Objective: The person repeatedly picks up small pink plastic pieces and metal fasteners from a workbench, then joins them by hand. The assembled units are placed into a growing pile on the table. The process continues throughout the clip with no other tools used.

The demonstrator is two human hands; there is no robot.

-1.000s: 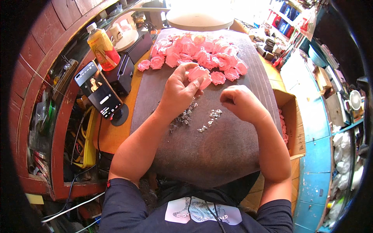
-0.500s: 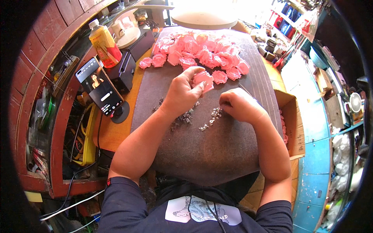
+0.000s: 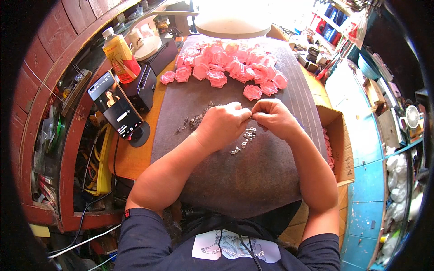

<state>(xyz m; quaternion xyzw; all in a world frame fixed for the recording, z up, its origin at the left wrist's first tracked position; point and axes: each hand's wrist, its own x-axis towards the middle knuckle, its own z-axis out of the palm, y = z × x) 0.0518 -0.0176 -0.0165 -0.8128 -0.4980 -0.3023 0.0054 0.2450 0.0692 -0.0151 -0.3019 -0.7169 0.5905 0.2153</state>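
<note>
Over the middle of the dark board (image 3: 244,180), my left hand (image 3: 225,123) and my right hand (image 3: 276,118) meet fingertip to fingertip. Both are closed in a pinch, and whatever lies between the fingers is too small and covered to name. Just below them lies a loose line of small shiny silvery pieces (image 3: 244,141). A scatter of small dark metal bits (image 3: 197,121) shows beside my left wrist, partly hidden by it. Beyond my hands spreads a heap of pink artificial roses (image 3: 226,58), with single ones such as a rose (image 3: 252,92) at its near edge.
On the left stand a phone (image 3: 116,106) on a round stand, a drink bottle (image 3: 120,56) and a black box (image 3: 141,90). An open cardboard box (image 3: 346,149) with pink pieces sits by the board's right side. A round pale surface (image 3: 233,22) lies beyond.
The pink rose is gone from my left hand, which has come down and right to meet my right hand. My right hand has shifted slightly, its fingertips now touching the left's.
</note>
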